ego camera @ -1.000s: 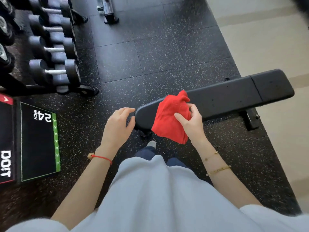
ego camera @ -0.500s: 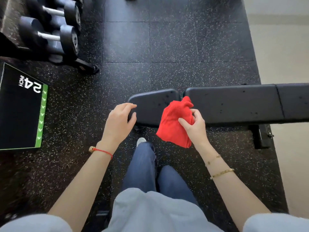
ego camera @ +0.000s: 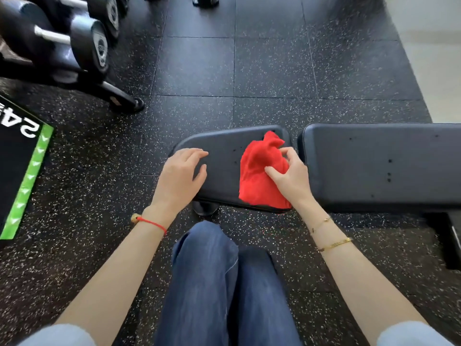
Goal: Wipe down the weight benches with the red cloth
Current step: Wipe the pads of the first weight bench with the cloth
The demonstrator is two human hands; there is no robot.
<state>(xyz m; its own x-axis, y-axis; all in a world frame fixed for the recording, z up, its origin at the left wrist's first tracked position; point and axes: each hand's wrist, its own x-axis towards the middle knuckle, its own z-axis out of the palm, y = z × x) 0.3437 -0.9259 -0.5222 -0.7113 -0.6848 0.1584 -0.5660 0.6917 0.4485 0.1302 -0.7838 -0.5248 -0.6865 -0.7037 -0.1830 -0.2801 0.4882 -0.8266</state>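
Cloth: while bunched, the crumpled red cloth (ego camera: 259, 176) lies at the right end of the black padded bench seat (ego camera: 224, 156).
Right hand (ego camera: 289, 176): fingers curled, gripping cloth.
Left hand (ego camera: 180, 176): loosely spread, empty, seat's left end.
Wipe axis: leftward, along the seat.

— We are losing the long pad of the bench (ego camera: 379, 166) past the right edge, and its foot below it too.

— We are also missing the part of the seat pad (ego camera: 222, 171) lying under the red cloth (ego camera: 259, 176) and under our left hand (ego camera: 180, 178).

— Left of the bench, the dumbbells (ego camera: 74, 38) are blurring and running off the top corner.

— And the plyo box (ego camera: 17, 171) is getting cut at the left edge, its number showing only partly.
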